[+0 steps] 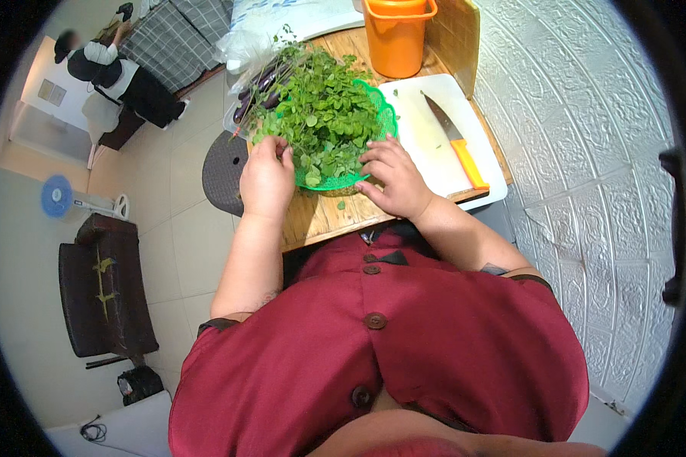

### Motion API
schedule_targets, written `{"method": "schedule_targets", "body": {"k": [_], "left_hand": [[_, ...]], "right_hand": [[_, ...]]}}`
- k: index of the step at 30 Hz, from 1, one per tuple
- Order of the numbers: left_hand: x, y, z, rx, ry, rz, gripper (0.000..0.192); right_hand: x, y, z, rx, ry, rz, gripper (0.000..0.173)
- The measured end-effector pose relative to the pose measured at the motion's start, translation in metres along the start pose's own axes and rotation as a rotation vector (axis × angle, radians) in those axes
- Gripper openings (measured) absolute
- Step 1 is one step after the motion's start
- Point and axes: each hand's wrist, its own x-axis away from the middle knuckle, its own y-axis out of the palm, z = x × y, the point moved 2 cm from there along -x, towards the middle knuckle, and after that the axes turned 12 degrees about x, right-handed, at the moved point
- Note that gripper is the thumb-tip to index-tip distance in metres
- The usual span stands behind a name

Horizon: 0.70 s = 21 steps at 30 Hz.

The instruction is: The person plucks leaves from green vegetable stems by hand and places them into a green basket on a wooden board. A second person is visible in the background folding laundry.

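A heap of leafy green stems (331,108) fills a green plastic basket (386,111) on a wooden table (314,228). At the basket's left edge, my left hand (268,174) has thumb and fingers bent together against the greens; whether a stem is between the fingertips is hidden. My right hand (393,178) rests at the right front of the basket, its fingers spread by the rim and leaves. To the right lies a white cutting board (414,131) bearing a knife (454,140) with an orange handle. Dark purple eggplants (268,80) lie behind the greens, on the left.
An orange bucket (396,45) stands at the table's back, beside an upright wooden panel (451,45). The textured brick-pattern wall (577,188) runs along the right. A dark stool (223,171) is left of the table. Farther left are another person (114,74) and a fan (57,196).
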Motion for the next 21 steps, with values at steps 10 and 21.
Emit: {"method": "schedule_targets", "body": {"k": [10,21], "left_hand": [[-0.011,0.014,-0.008,-0.145,0.178,-0.016,0.016],[-0.003,0.02,-0.016,0.037,0.195,0.122,0.016]], "right_hand": [[0.001,0.002,0.001,0.003,-0.003,-0.015,0.023],[-0.003,0.002,0.005,-0.022,0.003,-0.05,0.023]]}}
